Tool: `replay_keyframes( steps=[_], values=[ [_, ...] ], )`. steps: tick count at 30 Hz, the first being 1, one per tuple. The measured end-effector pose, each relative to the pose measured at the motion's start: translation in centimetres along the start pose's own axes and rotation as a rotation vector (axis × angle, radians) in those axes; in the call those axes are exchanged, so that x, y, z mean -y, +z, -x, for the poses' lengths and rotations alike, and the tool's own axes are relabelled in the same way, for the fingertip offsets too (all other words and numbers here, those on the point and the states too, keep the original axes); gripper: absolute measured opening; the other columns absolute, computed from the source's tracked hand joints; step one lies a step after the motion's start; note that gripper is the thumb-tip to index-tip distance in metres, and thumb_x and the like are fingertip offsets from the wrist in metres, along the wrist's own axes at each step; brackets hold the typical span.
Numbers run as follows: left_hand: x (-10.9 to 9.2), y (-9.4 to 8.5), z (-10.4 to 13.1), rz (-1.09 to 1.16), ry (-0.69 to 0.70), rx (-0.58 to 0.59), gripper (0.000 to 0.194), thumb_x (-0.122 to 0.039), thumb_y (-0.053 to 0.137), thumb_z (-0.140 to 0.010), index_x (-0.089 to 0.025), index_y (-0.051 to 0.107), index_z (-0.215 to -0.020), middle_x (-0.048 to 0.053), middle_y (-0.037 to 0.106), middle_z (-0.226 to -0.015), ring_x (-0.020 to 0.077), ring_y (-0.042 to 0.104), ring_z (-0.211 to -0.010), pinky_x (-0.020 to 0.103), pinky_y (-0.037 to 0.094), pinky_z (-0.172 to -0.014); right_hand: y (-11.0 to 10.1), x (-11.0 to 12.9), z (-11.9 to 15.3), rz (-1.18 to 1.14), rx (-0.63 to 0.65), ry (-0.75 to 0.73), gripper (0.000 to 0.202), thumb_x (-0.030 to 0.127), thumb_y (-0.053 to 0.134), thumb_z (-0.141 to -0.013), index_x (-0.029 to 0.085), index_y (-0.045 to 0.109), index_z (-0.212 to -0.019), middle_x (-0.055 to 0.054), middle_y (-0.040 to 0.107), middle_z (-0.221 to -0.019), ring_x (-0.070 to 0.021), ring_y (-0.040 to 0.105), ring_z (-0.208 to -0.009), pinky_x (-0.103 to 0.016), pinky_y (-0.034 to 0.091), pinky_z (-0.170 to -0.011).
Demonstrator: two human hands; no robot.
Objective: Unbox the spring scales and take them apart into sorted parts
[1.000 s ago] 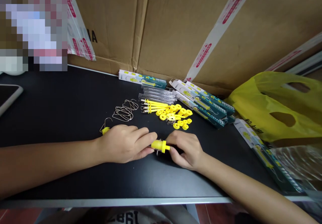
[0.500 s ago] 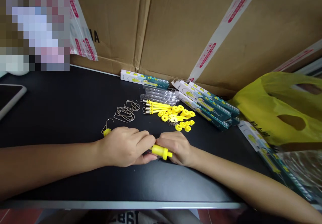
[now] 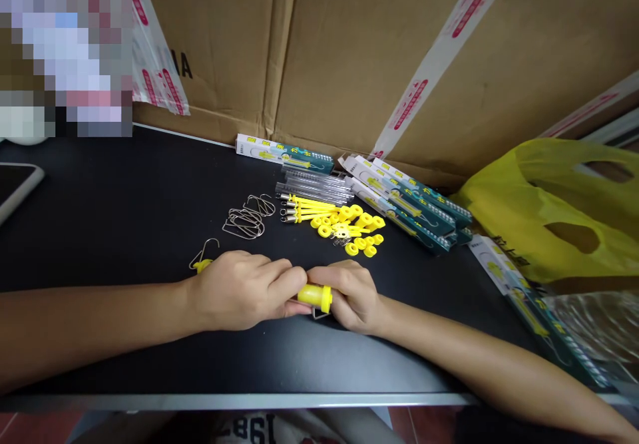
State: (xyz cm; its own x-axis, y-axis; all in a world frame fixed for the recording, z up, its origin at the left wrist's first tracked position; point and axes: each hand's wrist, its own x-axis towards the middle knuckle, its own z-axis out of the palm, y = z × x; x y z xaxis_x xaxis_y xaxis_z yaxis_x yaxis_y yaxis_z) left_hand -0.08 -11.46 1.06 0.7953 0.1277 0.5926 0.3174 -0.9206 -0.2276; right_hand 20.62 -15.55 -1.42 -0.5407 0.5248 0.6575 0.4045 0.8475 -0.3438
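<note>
My left hand [image 3: 249,292] is wrapped round a tube with a yellow cylindrical end [image 3: 313,296]. A metal hook on a yellow cap [image 3: 202,266] sticks out at the tube's other side, by my left wrist. Pressed against the yellow end, my right hand [image 3: 349,295] has its fingers curled; a bit of bent wire [image 3: 319,314] shows below them, and what the fingers grip is mostly hidden. Beyond my hands lie loose wire hooks [image 3: 244,223], clear tubes [image 3: 314,186], yellow rods with springs [image 3: 309,210] and small yellow rings and caps [image 3: 352,249].
Printed boxes [image 3: 409,198] are stacked at the back right, with another box [image 3: 284,153] by the cardboard [image 3: 349,51]. A yellow plastic bag [image 3: 519,204] and a further box [image 3: 534,304] lie at the right. A phone [image 3: 17,188] rests at the far left.
The yellow end's narrow tip no longer sticks out. More of the bent wire shows beneath my right fingers, and the hook by my left wrist has shifted slightly left.
</note>
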Motion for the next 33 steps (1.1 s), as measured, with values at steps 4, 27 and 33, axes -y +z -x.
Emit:
replay_keyframes(
  steps=[4, 27, 33],
  values=[
    [0.0, 0.0, 0.1, -0.011, 0.008, 0.002, 0.039, -0.042, 0.030, -0.099, -0.019, 0.046, -0.073, -0.005, 0.050, -0.055, 0.0100, 0.049, -0.046, 0.028, 0.029, -0.044, 0.0, -0.3, 0.1, 0.003, 0.008, -0.042, 0.023, 0.015, 0.033, -0.092, 0.018, 0.049, -0.108, 0.000, 0.059, -0.064, -0.0106, 0.051, -0.047, -0.023, 0.040, -0.047],
    [0.5, 0.2, 0.1, 0.027, -0.020, 0.044, 0.036, -0.041, 0.028, -0.099, -0.018, 0.046, -0.078, -0.005, 0.056, -0.059, 0.0098, 0.055, -0.048, 0.024, 0.032, -0.045, -0.2, 0.8, -0.2, -0.033, -0.010, 0.143, 0.018, 0.016, 0.037, -0.094, 0.020, 0.051, -0.105, 0.002, 0.059, -0.067, -0.0087, 0.051, -0.049, -0.019, 0.041, -0.047],
    [0.8, 0.2, 0.1, 0.133, 0.018, 0.099, 0.036, -0.040, 0.028, -0.099, -0.018, 0.048, -0.079, -0.003, 0.056, -0.063, 0.0105, 0.054, -0.051, 0.025, 0.034, -0.047, -0.2, -0.1, 0.3, 0.023, 0.040, 0.045, 0.022, 0.014, 0.037, -0.092, 0.019, 0.050, -0.109, 0.003, 0.056, -0.060, -0.0093, 0.047, -0.043, -0.021, 0.038, -0.045]
  ],
)
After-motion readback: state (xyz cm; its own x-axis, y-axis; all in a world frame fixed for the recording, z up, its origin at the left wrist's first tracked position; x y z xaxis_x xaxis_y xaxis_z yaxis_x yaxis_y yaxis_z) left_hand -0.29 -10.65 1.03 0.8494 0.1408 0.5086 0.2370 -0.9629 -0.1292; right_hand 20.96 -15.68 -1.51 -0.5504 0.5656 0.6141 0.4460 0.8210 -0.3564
